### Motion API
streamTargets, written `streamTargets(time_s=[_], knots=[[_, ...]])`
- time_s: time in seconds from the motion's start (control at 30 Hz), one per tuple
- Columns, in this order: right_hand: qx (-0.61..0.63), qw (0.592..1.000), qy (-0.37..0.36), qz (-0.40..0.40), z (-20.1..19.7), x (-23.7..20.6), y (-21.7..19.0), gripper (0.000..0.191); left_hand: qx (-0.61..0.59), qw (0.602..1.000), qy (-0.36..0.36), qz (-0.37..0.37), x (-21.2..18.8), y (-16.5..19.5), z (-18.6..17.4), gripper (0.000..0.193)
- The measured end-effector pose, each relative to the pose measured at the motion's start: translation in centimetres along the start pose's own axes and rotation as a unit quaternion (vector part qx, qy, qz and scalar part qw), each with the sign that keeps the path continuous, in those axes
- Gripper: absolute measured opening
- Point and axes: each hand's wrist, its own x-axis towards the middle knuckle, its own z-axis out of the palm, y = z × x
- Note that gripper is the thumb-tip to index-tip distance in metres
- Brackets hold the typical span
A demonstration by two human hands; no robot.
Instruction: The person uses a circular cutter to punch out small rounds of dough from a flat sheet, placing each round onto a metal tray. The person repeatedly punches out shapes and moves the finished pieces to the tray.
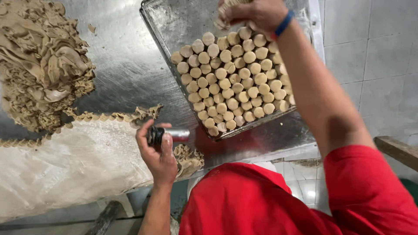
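Cutter tube (167, 135), short metal cylinder with a dark end, lies roughly level with its long axis running left to right; dark end points toward the dough heap side, shiny end points toward the tray (174, 26); tube sits just off the tray's near-left corner, above the floured sheet (78, 161); left hand (159, 154) is wrapped around the dark end, thumb over the top and fingers curled underneath, grip closed tight on the tube; right hand (254, 13) is raised over the tray's far edge, fingers pinched shut on a few pale dough pieces (226, 9), partly cut off by the frame top; blue wristband (283, 24) on that wrist; tray is a rectangular metal pan set at an angle on the steel table (126, 65); inside it, round dough pucks (233, 80) stand packed in tight rows touching each other, filling the near and right part; tray's far-left area is bare metal; dough scrap heap (41, 65), ragged and folded, sits well left of the tray; thin strip of crimped scraps (113, 116) runs along the sheet edge between heap and tray; smaller scrap lump (189, 159) lies just beside the left hand, near the tray's near corner; red shirt (261, 204) fills the foreground below the tray.
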Motion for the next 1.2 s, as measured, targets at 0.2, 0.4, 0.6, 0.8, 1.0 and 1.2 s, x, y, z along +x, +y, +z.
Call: streamTargets(time_s=[0.2,0.4,0.6,0.8,1.0,1.2], knots=[[-0.356,0.931,0.084,-0.013,1.3,2.7,3.0,0.021,-0.045,0.995,0.019,-0.09,-1.4,-2.3,-0.7,0.048],[-0.401,0.911,0.048,-0.08,0.5,0.9,2.3,0.009,-0.03,0.994,0.032,-0.103,-1.6,-2.9,-1.4,0.048],[-0.481,0.855,0.098,-0.167,5.0,-0.4,1.7,0.032,-0.027,0.992,0.024,-0.121,-2.2,-3.4,-0.7,0.05],[-0.466,0.882,0.049,0.054,5.7,1.0,0.6,0.027,-0.02,0.992,0.016,-0.128,-3.0,-3.5,-1.1,0.052],[-0.469,0.88,0.046,0.052,2.0,2.2,0.1,0.037,0.012,0.989,0.02,-0.145,-3.7,-4.1,-1.8,0.051],[-0.574,0.818,-0.015,0.026,0.2,1.5,3.5,0.04,0.065,0.987,-0.008,-0.148,-4.3,-4.3,-4.5,0.051]])
